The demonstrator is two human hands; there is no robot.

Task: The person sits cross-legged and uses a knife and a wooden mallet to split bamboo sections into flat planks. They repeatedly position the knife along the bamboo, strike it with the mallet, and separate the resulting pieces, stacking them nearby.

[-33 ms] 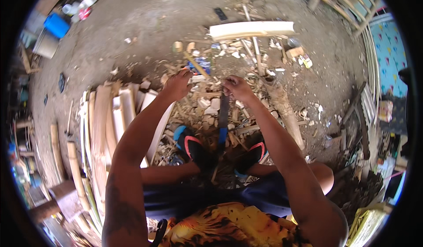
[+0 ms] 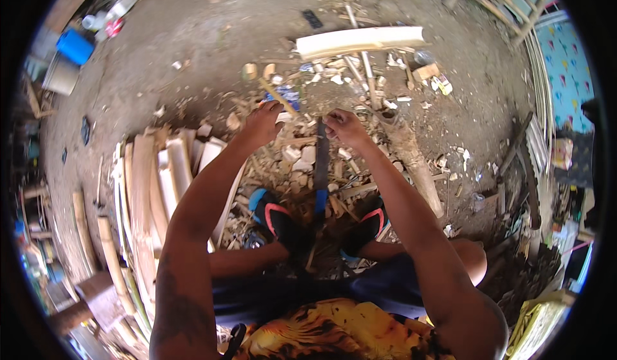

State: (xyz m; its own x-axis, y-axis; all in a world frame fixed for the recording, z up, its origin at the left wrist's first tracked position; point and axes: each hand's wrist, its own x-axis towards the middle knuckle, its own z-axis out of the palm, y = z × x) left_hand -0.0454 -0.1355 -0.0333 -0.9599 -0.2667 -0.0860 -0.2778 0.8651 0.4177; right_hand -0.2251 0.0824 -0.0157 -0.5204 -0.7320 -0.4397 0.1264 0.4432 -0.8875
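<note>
A long dark flat blade (image 2: 322, 161) with a blue band (image 2: 321, 199) near its lower end stands between my feet and points away from me. My right hand (image 2: 344, 128) is beside the blade's far end, its fingertips pinched together. Whatever is in that pinch is too small or hidden to make out. My left hand (image 2: 262, 125) is over the chips to the left of the blade, thumb apart from the fingers, and no object shows in it. Just past its fingertips lies a yellowish stick (image 2: 277, 95) beside a crumpled blue wrapper (image 2: 289, 96).
Split bamboo pieces (image 2: 144, 173) are stacked at my left. Wood chips (image 2: 302, 161) cover the ground around my sandals (image 2: 276, 215). A thick bamboo pole (image 2: 411, 154) lies to the right. Farther off are a pale split length (image 2: 360, 42) and a blue container (image 2: 75, 46).
The scene has shifted slightly left in view. The blade's far end now shows just left of my right fingertips. Both hands keep nearly the same pose.
</note>
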